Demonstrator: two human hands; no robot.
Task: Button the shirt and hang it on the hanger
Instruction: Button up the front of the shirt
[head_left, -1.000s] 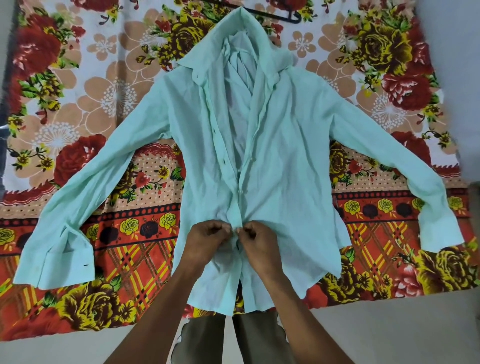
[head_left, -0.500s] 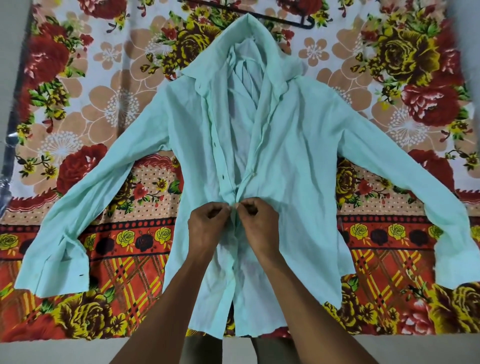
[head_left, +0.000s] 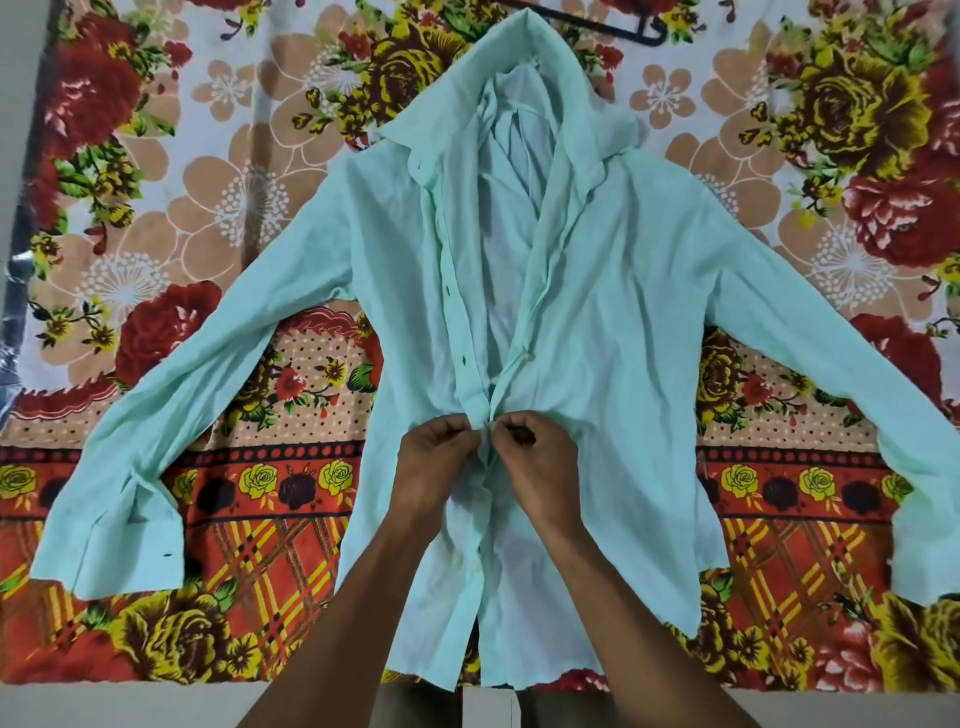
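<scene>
Pinching the two front edges of the shirt (head_left: 613, 322) together, your left hand (head_left: 434, 457) and right hand (head_left: 540, 462) meet knuckle to knuckle at about the middle of the placket. Your left fingers (head_left: 460, 428) are curled on the buttonhole strip, your right fingers (head_left: 511, 434) are curled on the button edge, and the fingertips touch at the seam. Whether a button sits between them you cannot tell; it is hidden by your fingers.

You have the shirt lying flat, front up, on a flowered sheet (head_left: 156, 218), collar away from you and both sleeves spread out to the sides. Above your hands the front gapes open up to the collar, with loose buttonholes showing on the left strip. Below your hands the two edges lie closed together down to the hem.

Your hanger (head_left: 618, 28), dark and thin, lies on the sheet just beyond the collar, partly hidden by it.
</scene>
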